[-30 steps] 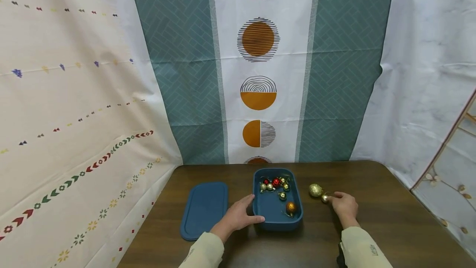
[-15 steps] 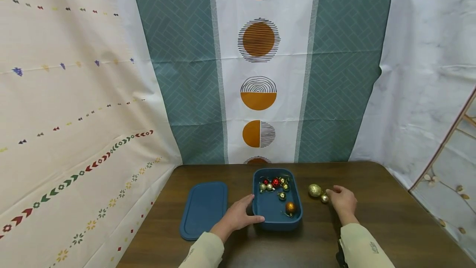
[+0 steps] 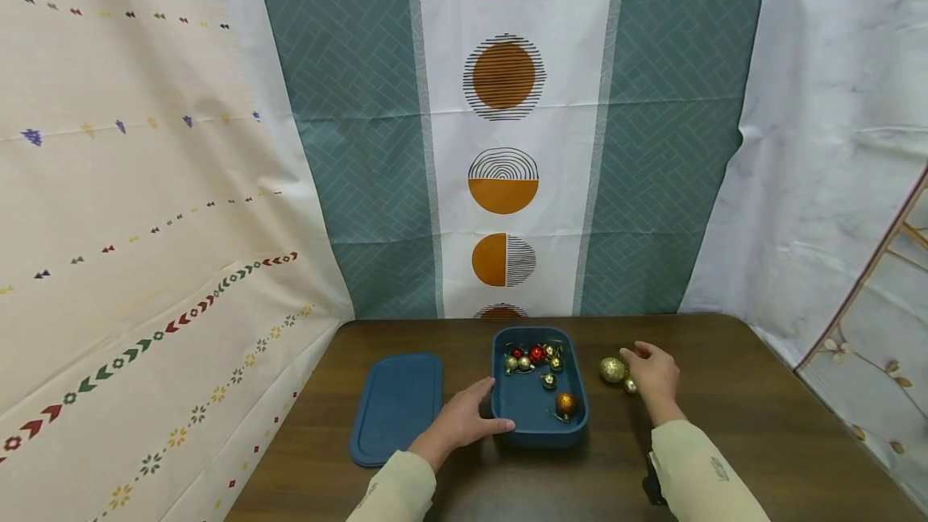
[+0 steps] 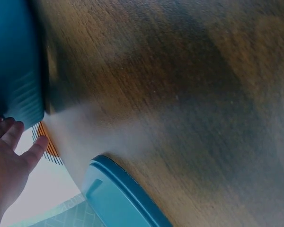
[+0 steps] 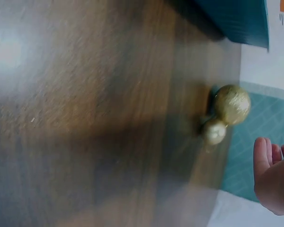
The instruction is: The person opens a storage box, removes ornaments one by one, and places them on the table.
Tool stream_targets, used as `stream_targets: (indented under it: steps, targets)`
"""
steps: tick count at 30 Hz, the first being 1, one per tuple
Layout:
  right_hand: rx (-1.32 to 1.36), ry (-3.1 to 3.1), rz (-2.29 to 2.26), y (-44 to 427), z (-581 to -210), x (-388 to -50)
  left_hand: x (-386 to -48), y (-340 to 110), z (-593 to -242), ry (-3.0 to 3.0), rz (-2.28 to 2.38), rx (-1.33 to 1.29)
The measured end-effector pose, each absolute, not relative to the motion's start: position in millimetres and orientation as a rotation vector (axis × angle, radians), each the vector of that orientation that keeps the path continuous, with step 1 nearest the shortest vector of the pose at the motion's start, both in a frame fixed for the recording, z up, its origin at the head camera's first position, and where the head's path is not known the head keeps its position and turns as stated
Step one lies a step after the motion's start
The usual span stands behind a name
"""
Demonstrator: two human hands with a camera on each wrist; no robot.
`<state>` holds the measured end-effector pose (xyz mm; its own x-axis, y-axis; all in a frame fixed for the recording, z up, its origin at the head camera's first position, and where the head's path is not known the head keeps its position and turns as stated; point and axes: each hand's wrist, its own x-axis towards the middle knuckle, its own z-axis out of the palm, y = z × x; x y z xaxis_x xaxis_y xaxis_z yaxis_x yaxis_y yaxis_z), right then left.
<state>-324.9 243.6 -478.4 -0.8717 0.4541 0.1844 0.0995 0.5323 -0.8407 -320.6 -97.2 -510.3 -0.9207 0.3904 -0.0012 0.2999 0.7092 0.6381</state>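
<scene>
In the head view, a blue box (image 3: 540, 435) stands on the table with several small red, gold and green Christmas baubles inside. One orange bauble (image 3: 565, 403) lies near its front right corner. My left hand (image 3: 461, 419) rests against the box's left side, fingers stretched out and thumb at the front corner. Beyond the box's right side lie a large glittery gold bauble (image 3: 612, 370) and a smaller shiny gold bauble (image 3: 630, 386), touching or nearly so. My right hand (image 3: 656, 375) hovers just right of and above them. The right wrist view shows its fingers (image 5: 261, 156) apart from both baubles.
A blue lid (image 3: 396, 409) lies flat on the wooden table (image 3: 754, 425), left of the box. Patterned cloths (image 3: 652, 208) hang behind and beside the table. A wire frame with leaf-like pieces (image 3: 863, 288) is at the right.
My right hand has come up off the smaller gold bauble and shifted left and away from me. Both gold baubles stay on the table. The left hand keeps its place on the box.
</scene>
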Motion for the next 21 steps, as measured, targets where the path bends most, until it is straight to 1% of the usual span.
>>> stream_targets:
  steps: [11, 21]
  targets:
    - [-0.403, -2.363, 1.362, 214, -465, -335, -319, -98, -507, 2.76, 1.004, 0.564]
    - [-0.404, -2.344, 1.437, 190, -461, -341, -319, -99, -507, 2.779, 0.97, 0.614]
